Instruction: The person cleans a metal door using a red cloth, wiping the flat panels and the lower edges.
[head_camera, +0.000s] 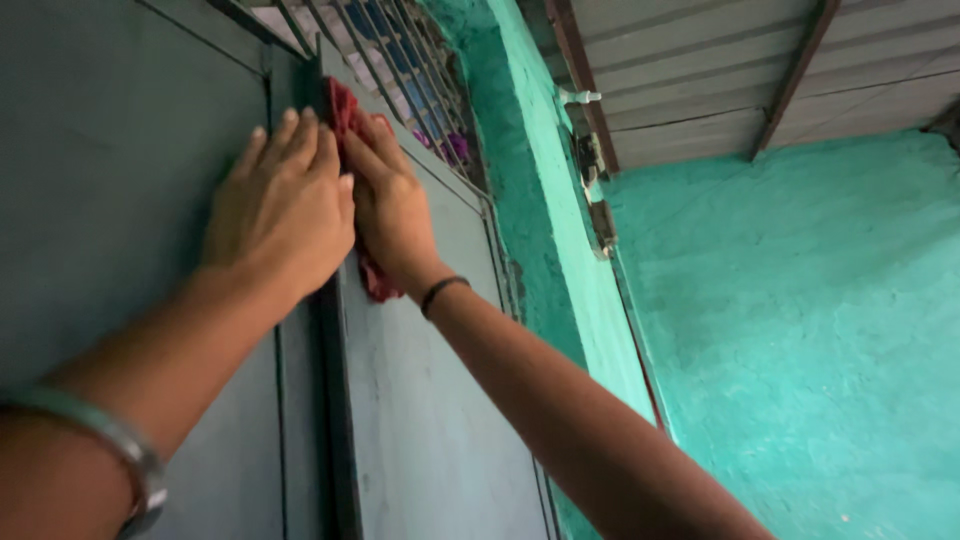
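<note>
A grey metal door (430, 420) fills the left half of the view, seen from below. My right hand (392, 210) presses a red cloth (343, 108) flat against the door near its top, its fingers spread over the cloth; a corner of the cloth shows below the wrist. My left hand (282, 205) lies flat beside it, fingers together, against the door's other panel (110, 150), touching the right hand's edge. A black band circles my right wrist and a silver bangle my left forearm.
A barred metal grille (400, 60) sits above the door. Turquoise plastered walls (800, 330) run to the right. A corrugated roof (700, 70) with dark beams is overhead. A small fitting (590, 160) hangs on the door frame's edge.
</note>
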